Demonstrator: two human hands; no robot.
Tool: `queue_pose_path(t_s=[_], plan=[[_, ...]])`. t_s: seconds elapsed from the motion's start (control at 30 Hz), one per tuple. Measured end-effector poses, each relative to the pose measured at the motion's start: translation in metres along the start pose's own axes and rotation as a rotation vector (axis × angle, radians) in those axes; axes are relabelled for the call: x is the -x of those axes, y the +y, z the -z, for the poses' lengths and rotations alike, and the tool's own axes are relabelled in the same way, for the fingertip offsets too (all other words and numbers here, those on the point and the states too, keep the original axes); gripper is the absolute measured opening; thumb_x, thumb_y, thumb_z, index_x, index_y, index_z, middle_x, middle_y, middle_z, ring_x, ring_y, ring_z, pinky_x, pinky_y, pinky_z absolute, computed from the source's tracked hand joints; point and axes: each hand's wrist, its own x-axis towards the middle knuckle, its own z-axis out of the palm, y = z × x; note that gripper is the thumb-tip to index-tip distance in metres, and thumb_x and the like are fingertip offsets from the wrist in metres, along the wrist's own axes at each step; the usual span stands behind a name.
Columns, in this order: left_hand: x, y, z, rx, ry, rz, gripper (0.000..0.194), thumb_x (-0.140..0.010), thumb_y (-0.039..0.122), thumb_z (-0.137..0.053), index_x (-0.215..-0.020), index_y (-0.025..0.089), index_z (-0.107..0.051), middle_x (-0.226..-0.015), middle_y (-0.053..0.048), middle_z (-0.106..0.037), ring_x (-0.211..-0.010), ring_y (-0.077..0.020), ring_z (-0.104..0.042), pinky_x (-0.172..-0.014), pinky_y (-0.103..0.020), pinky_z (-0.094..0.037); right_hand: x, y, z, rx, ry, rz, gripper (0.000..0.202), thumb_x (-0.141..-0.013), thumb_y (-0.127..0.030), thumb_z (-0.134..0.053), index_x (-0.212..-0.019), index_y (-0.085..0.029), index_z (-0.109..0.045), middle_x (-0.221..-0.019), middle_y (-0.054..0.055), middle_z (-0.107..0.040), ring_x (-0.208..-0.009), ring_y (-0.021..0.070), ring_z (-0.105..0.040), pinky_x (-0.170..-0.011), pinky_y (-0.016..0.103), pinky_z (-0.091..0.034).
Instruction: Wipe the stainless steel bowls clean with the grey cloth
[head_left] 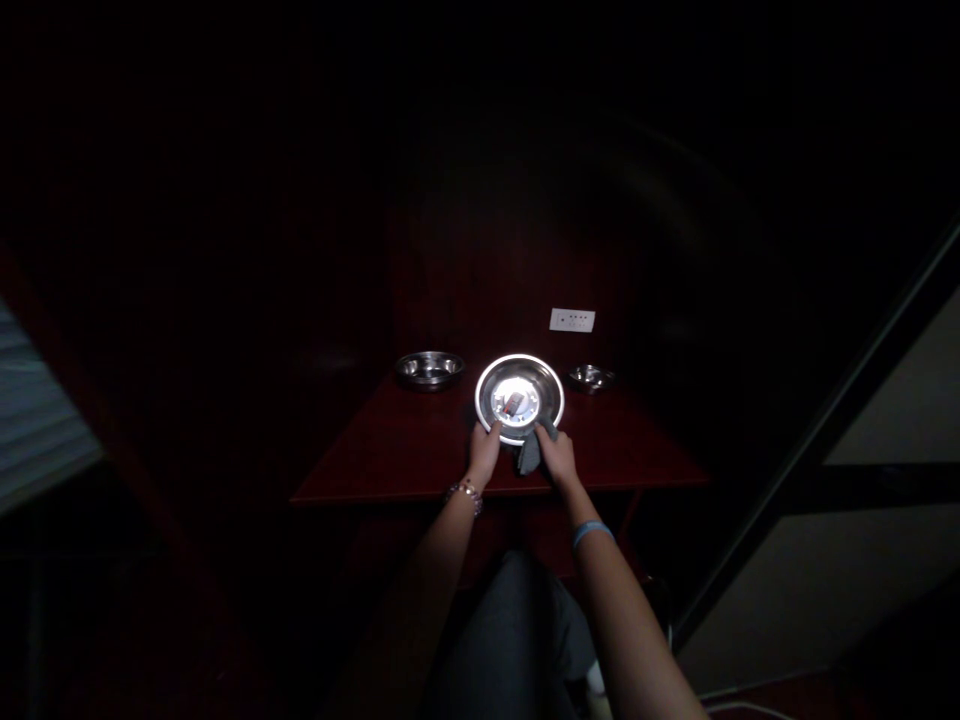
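Head view: holding metal basin (517,371) over red table (420,450), between far-left bowl (430,383) and far-right bowl (592,379); facing round mouth up and nearward, favouring no long axis. Gripping near-left rim with curled left hand (484,452); clasping near-right rim and grey cloth (529,457) with curled right hand (559,456).

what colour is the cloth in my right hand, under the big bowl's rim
Grey; the cloth shows best in the head view.

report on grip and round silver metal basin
Left grip, right grip on near rim of silver basin. Rumpled grey cloth in right grip. Round silver metal bowl left, smaller bowl right, both apart.
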Motion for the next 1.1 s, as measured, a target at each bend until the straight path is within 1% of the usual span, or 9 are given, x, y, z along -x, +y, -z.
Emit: queue_pose_path(t_s=[0.13,0.23,0.43,0.67,0.83,0.97,1.1], plan=[[-0.0005,-0.0006,-0.0004,-0.011,-0.006,-0.016,0.026,-0.075,0.027,-0.060,-0.097,0.015,-0.065,-0.108,-0.016,-0.071,-0.103,-0.0298,-0.066,-0.094,-0.040,-0.047,0.0002,-0.0013,0.0008,0.004,0.004,-0.001,0.046,-0.087,-0.053,-0.048,-0.089,-0.015,-0.075,-0.087,0.011,-0.075,-0.088,0.0241,-0.071,-0.072,0.026,-0.051],[0.0000,0.0003,-0.0007,-0.004,-0.019,-0.024,0.027,-0.076,0.027,-0.059,-0.100,0.015,-0.065,-0.110,-0.015,-0.071,-0.104,-0.0292,-0.066,-0.095,-0.040,-0.047,0.0013,-0.0025,0.0015,0.009,0.004,-0.003,0.045,-0.088,-0.052,-0.048,-0.090,-0.015,-0.075,-0.088,0.012,-0.075,-0.089,0.0238,-0.070,-0.072,0.026,-0.050],[0.0012,0.0012,-0.0002,-0.015,-0.004,-0.006,0.026,-0.077,0.025,-0.060,-0.100,0.014,-0.065,-0.110,-0.016,-0.071,-0.106,-0.0294,-0.065,-0.097,-0.041,-0.047,0.0032,-0.0051,0.0027,-0.001,-0.002,-0.008,0.046,-0.088,-0.052,-0.048,-0.090,-0.014,-0.074,-0.088,0.012,-0.075,-0.090,0.0242,-0.070,-0.071,0.025,-0.050],[-0.0002,-0.0020,0.0003,0.009,-0.010,-0.015,0.028,-0.075,0.028,-0.064,-0.099,0.014,-0.066,-0.107,-0.015,-0.071,-0.102,-0.0283,-0.066,-0.096,-0.042,-0.047,0.0046,-0.0068,0.0039,0.004,-0.002,0.000,0.046,-0.088,-0.052,-0.048,-0.088,-0.014,-0.075,-0.086,0.012,-0.075,-0.090,0.0246,-0.070,-0.072,0.026,-0.050],[-0.0004,-0.0010,-0.0001,0.038,-0.010,-0.013,0.026,-0.073,0.028,-0.067,-0.095,0.016,-0.067,-0.105,-0.014,-0.072,-0.102,-0.0282,-0.066,-0.095,-0.040,-0.047,0.0047,-0.0069,0.0039,0.001,0.000,-0.016,0.045,-0.087,-0.051,-0.048,-0.087,-0.015,-0.075,-0.088,0.011,-0.075,-0.089,0.0241,-0.070,-0.074,0.027,-0.051],[-0.0003,0.0002,-0.0002,0.022,-0.014,-0.021,0.030,-0.074,0.029,-0.065,-0.099,0.013,-0.067,-0.106,-0.014,-0.071,-0.101,-0.0273,-0.066,-0.096,-0.040,-0.046,0.0034,-0.0057,0.0028,-0.004,0.001,-0.012,0.044,-0.087,-0.051,-0.048,-0.088,-0.016,-0.075,-0.089,0.011,-0.075,-0.089,0.0236,-0.070,-0.074,0.026,-0.051],[0.0004,0.0016,-0.0007,0.029,-0.023,-0.018,0.031,-0.076,0.027,-0.063,-0.102,0.012,-0.066,-0.107,-0.014,-0.071,-0.098,-0.0239,-0.066,-0.095,-0.038,-0.047,0.0028,-0.0043,0.0019,0.004,0.009,0.004,0.045,-0.087,-0.051,-0.048,-0.087,-0.015,-0.075,-0.086,0.011,-0.075,-0.088,0.0242,-0.070,-0.074,0.027,-0.051]])
